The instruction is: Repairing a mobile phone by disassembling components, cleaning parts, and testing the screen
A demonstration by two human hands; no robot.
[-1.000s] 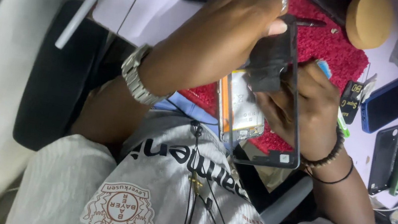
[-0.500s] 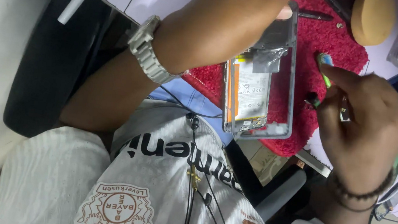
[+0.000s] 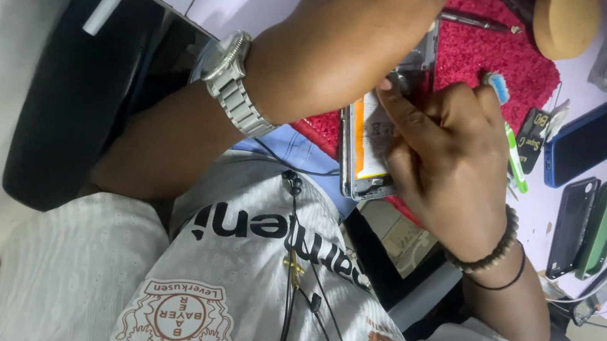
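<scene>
An opened phone (image 3: pixel 367 151) with its back off, a battery and an orange strip showing, lies on a red mat (image 3: pixel 486 62) at the table's edge. My left hand (image 3: pixel 384 18), with a metal watch on its wrist, reaches across and grips the phone's upper part; its fingers are cut off by the frame's top. My right hand (image 3: pixel 448 153), with bead bracelets on the wrist, rests on the phone's lower half. Its forefinger presses on the battery area. A green brush with a blue head (image 3: pixel 510 153) is tucked between its fingers.
To the right lie a blue phone (image 3: pixel 589 140), a black phone (image 3: pixel 570 226) and a green case (image 3: pixel 605 227) with cables. A round tan object (image 3: pixel 565 21) and a thin metal tool (image 3: pixel 480 21) sit near the mat's far edge. A black chair (image 3: pixel 74 88) is at left.
My right hand, off to the right of the phone half a second ago, has swung left onto it, still holding the brush. My left hand stays on the phone's top.
</scene>
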